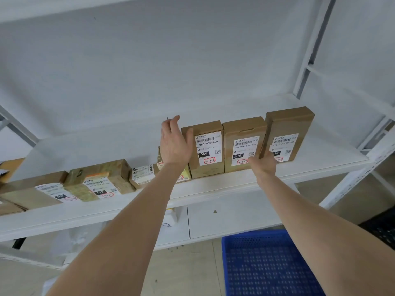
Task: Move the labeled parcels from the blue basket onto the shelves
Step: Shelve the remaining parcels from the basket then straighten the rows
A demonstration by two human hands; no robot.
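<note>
Left hand (174, 146), fingers straight and apart, braces the upright 060 parcel (206, 149) on the white shelf (224, 184); right hand (264, 165) touches the 010 parcel (244, 144) just right of it (finger curl unclear). Uneven pushing could topple these tall parcels like dominoes.

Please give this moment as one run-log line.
phase: aligning | left hand: open against 060 box | right hand: at middle 010 box base | blue basket: no parcels visible
</note>
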